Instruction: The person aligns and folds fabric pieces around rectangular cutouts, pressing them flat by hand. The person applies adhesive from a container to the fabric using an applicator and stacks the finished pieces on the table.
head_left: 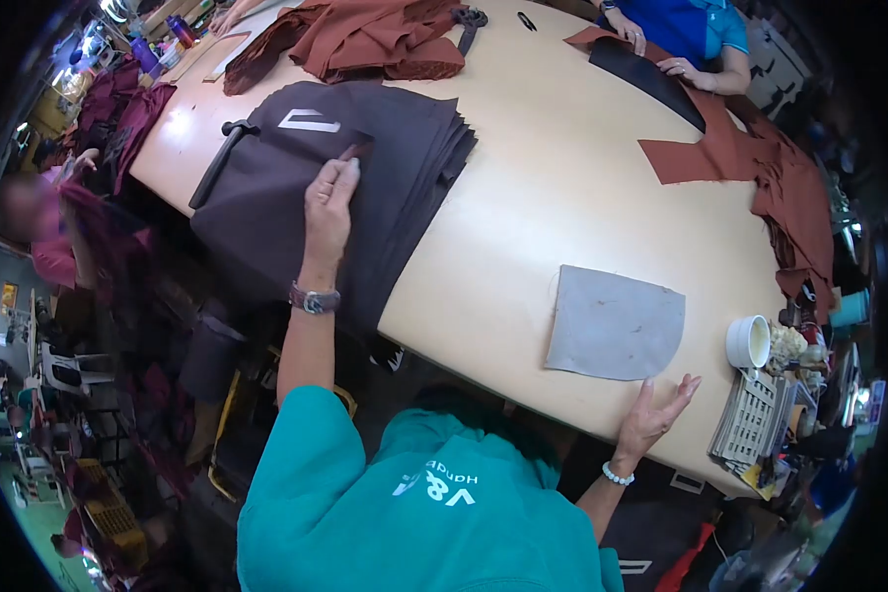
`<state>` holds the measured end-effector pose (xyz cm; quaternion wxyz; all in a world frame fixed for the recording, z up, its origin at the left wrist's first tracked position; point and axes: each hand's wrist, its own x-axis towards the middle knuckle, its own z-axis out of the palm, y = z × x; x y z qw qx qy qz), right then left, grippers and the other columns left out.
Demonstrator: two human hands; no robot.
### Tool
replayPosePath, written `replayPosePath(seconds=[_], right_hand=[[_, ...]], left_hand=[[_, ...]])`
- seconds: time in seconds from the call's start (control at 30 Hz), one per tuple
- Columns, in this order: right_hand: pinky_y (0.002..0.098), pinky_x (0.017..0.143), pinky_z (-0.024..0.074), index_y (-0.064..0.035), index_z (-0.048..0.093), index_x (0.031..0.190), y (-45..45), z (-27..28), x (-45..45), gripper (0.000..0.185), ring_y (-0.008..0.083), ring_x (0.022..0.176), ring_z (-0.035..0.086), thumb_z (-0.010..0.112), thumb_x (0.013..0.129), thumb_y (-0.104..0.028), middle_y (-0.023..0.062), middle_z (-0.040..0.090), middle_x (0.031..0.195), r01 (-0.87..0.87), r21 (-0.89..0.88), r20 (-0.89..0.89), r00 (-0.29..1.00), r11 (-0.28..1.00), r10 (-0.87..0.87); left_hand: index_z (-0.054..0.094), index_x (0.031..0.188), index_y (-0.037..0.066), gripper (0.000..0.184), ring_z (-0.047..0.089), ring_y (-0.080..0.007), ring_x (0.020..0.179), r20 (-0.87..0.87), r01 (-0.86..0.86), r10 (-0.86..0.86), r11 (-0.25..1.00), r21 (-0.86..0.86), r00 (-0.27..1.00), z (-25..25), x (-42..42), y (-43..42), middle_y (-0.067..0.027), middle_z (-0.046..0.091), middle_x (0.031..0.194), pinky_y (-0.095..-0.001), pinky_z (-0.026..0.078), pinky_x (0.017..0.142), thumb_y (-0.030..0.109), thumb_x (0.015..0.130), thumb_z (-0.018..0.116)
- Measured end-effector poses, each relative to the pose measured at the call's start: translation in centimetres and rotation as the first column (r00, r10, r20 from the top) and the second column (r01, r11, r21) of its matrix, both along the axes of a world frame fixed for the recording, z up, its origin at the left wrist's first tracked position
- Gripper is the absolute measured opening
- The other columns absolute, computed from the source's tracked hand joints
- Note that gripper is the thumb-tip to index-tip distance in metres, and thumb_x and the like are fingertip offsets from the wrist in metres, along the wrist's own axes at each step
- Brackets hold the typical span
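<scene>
Dark fabric stack (266,187), aslant, away and rightward

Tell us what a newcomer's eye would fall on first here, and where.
Probably the bright teal shirt, filling the bottom centre. Above it, the left hand is at the big dark fabric stack; a grey panel lies on the pale table beside the right hand. Rust-red cloth is heaped up top.
</scene>
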<state>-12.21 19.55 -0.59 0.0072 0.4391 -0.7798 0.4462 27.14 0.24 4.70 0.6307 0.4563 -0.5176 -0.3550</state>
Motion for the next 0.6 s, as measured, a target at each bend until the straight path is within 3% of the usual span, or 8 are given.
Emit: replayPosePath(seconds=[0.13, 0.2, 0.27, 0.33, 0.4, 0.47, 0.5, 0.6], right_hand=[[0.0393, 0.105, 0.0266, 0.0037, 0.025, 0.136, -0.3, -0.2, 0.8, 0.068, 0.0293, 0.124, 0.037, 0.061, 0.079, -0.004, 0.0224, 0.034, 0.136, -0.094, -0.185, -0.129, 0.989, 0.978, 0.071], [0.0375, 0.096, 0.0359, 0.0017, 0.027, 0.136, -0.8, 0.4, 2.5, 0.070, 0.0241, 0.109, 0.048, 0.063, 0.076, -0.002, 0.0199, 0.040, 0.130, -0.262, -0.112, -0.093, 0.963, 0.958, 0.253], [0.0330, 0.085, 0.0426, 0.0001, 0.021, 0.138, -1.8, 2.3, 6.1, 0.076, 0.0186, 0.093, 0.052, 0.064, 0.075, -0.002, 0.0155, 0.047, 0.120, -0.374, -0.025, 0.098, 0.922, 0.927, 0.375], [0.0324, 0.082, 0.0455, -0.0012, 0.009, 0.140, -3.1, 3.9, 8.8, 0.087, 0.0192, 0.087, 0.054, 0.066, 0.074, -0.003, 0.0174, 0.050, 0.116, -0.457, -0.058, 0.475, 0.769, 0.887, 0.428], [0.0276, 0.075, 0.0474, -0.0011, 0.004, 0.141, -4.2, 3.8, 9.6, 0.091, 0.0173, 0.083, 0.055, 0.066, 0.075, -0.003, 0.0183, 0.054, 0.108, -0.435, -0.220, 0.722, 0.530, 0.873, 0.446], [0.0256, 0.072, 0.0470, -0.0013, 0.005, 0.141, -4.6, 2.9, 9.1, 0.088, 0.0155, 0.078, 0.054, 0.064, 0.077, -0.003, 0.0171, 0.056, 0.101, -0.423, -0.208, 0.657, 0.607, 0.882, 0.446], [0.0247, 0.071, 0.0468, -0.0014, 0.005, 0.141, -4.5, 2.6, 8.6, 0.086, 0.0146, 0.075, 0.054, 0.063, 0.078, -0.002, 0.0165, 0.057, 0.097, -0.418, -0.200, 0.622, 0.645, 0.886, 0.444], [0.0247, 0.071, 0.0459, 0.0004, 0.011, 0.141, -3.9, 2.4, 6.4, 0.078, 0.0145, 0.076, 0.054, 0.060, 0.080, -0.003, 0.0142, 0.059, 0.092, -0.288, -0.143, 0.661, 0.685, 0.947, 0.308]], left_hand=[[0.056, 0.077, 0.003, 0.018, 0.038, 0.0009, 0.068, -0.029, 0.207, -0.205, 0.974, 0.094, 0.978, 0.6, -5.7, 3.7, 0.0085, 0.045, 0.070, -0.0159, 0.033, 0.058, 0.012, 0.092, 0.051], [0.056, 0.076, 0.002, 0.018, 0.041, -0.0015, 0.066, -0.019, 0.266, -0.269, 0.939, 0.219, 0.963, 0.2, -9.3, 5.9, 0.0049, 0.047, 0.068, -0.0194, 0.035, 0.057, 0.011, 0.090, 0.053], [0.056, 0.076, -0.001, 0.016, 0.047, -0.0099, 0.062, 0.108, 0.286, -0.308, 0.941, 0.183, 0.945, -1.7, -12.5, 7.7, -0.0043, 0.052, 0.066, -0.0248, 0.039, 0.058, 0.010, 0.087, 0.056], [0.056, 0.075, -0.001, 0.015, 0.049, -0.0103, 0.069, 0.296, 0.333, -0.337, 0.941, 0.066, 0.894, -2.2, -15.3, 9.7, -0.0036, 0.054, 0.067, -0.0265, 0.042, 0.063, 0.008, 0.086, 0.056], [0.057, 0.078, -0.003, 0.007, 0.056, -0.0267, 0.082, 0.243, 0.440, -0.504, 0.856, 0.272, 0.829, -2.0, -17.2, 12.2, -0.0162, 0.057, 0.087, -0.0326, 0.043, 0.078, 0.003, 0.081, 0.057], [0.059, 0.082, -0.002, 0.005, 0.054, -0.0325, 0.100, 0.335, 0.452, -0.432, 0.892, 0.019, 0.837, -3.3, -19.2, 14.2, -0.0205, 0.057, 0.099, -0.0368, 0.040, 0.091, 0.002, 0.078, 0.058], [0.062, 0.089, -0.001, 0.012, 0.046, -0.0357, 0.117, 0.356, 0.506, -0.497, 0.859, 0.073, 0.792, -3.8, -19.4, 15.0, -0.0224, 0.054, 0.114, -0.0410, 0.035, 0.098, 0.003, 0.077, 0.060], [0.063, 0.095, 0.000, 0.018, 0.041, -0.0383, 0.121, 0.457, 0.599, -0.551, 0.799, 0.048, 0.698, -4.4, -20.0, 16.4, -0.0216, 0.050, 0.122, -0.0434, 0.032, 0.102, 0.005, 0.077, 0.062]])
